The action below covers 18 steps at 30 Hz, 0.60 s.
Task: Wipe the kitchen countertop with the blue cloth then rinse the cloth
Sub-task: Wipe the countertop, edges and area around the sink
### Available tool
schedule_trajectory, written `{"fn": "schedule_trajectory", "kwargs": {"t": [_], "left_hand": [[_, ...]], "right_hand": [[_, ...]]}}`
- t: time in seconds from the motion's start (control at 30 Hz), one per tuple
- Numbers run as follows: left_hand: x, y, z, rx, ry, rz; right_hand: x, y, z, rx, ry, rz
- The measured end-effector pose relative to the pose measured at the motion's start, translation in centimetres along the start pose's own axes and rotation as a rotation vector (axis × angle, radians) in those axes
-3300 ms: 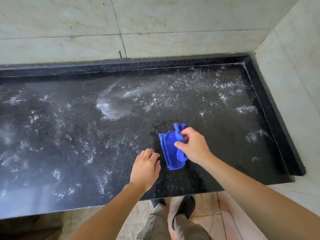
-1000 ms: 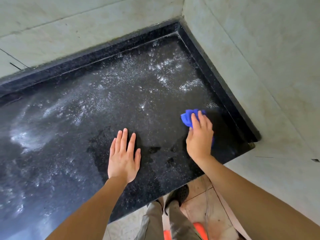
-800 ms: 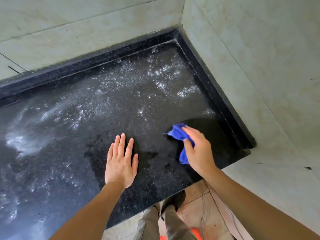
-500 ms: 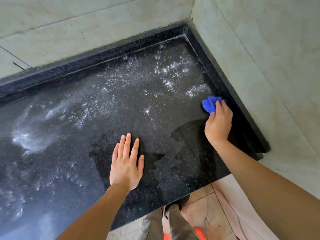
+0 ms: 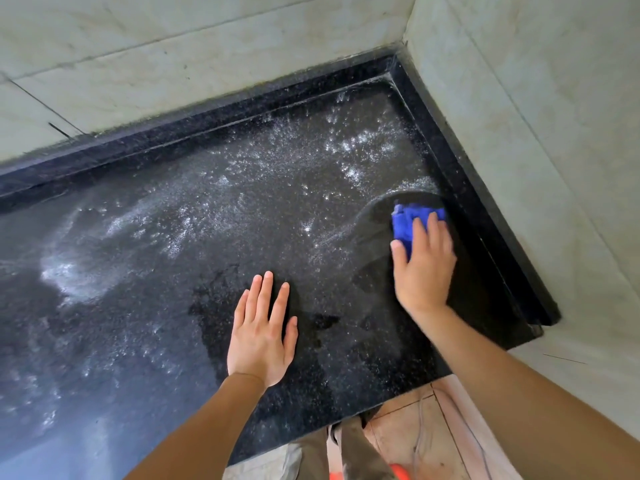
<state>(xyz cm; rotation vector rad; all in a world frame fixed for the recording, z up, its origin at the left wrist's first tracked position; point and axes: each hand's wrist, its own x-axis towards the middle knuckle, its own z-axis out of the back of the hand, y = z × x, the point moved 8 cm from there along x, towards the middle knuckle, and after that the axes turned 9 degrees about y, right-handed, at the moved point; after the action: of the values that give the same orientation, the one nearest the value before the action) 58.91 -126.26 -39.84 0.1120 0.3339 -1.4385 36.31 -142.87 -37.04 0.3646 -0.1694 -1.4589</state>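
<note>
A black speckled granite countertop (image 5: 173,258) fills the view, dusted with white powdery smears across its middle and back. The blue cloth (image 5: 407,221) lies bunched on it close to the raised right rim. My right hand (image 5: 424,268) presses the cloth flat with straight fingers; most of the cloth is hidden under it. A darker wiped arc curves around the cloth. My left hand (image 5: 261,330) rests palm down on the counter near the front edge, fingers spread and holding nothing.
A raised black rim (image 5: 485,209) borders the counter at the back and right, against pale marble walls (image 5: 540,109). The counter's front edge (image 5: 346,415) drops to a tiled floor (image 5: 415,441), where my trousers and something orange show.
My right hand slid the cloth from the near middle out to the right rim, leaving darker wiped patches. My left hand went from loosely curled to flat on the counter.
</note>
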Motion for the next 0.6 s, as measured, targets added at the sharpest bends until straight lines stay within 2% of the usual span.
{"fn": "schedule_trajectory", "kwargs": {"t": [0.13,0.2,0.27,0.3,0.33,0.4,0.47,0.5,0.53,0.6], "left_hand": [[0.0,0.1,0.0,-0.002,0.009,0.002],[0.0,0.0,0.0,-0.01,0.011,0.001],[0.0,-0.1,0.0,-0.022,0.017,-0.004],[0.0,0.0,0.1,-0.02,0.016,-0.003],[0.0,0.1,0.0,-0.016,0.015,-0.002],[0.0,0.0,0.0,-0.017,0.017,-0.004],[0.0,0.0,0.0,-0.014,0.016,-0.009],[0.0,0.0,-0.1,-0.008,0.021,-0.009],[0.0,0.1,-0.1,-0.004,0.027,-0.007],[0.1,0.2,-0.2,0.006,0.038,0.003]], "right_hand": [[-6.7,7.5,-3.2,0.043,0.151,0.377],[-8.1,8.3,-3.4,0.264,0.326,0.467],[-6.9,6.6,-1.8,0.593,0.481,0.353],[-5.3,5.1,-0.7,0.696,0.477,0.254],[-3.0,2.8,0.6,0.707,0.387,0.135],[1.5,-1.8,2.6,0.488,0.133,-0.072],[3.4,-3.0,2.1,0.168,0.046,-0.234],[3.2,-2.0,1.0,0.066,0.023,-0.251],[2.3,-0.1,0.0,-0.003,0.006,-0.205],[-0.6,4.8,-2.0,-0.017,0.031,0.033]]}}
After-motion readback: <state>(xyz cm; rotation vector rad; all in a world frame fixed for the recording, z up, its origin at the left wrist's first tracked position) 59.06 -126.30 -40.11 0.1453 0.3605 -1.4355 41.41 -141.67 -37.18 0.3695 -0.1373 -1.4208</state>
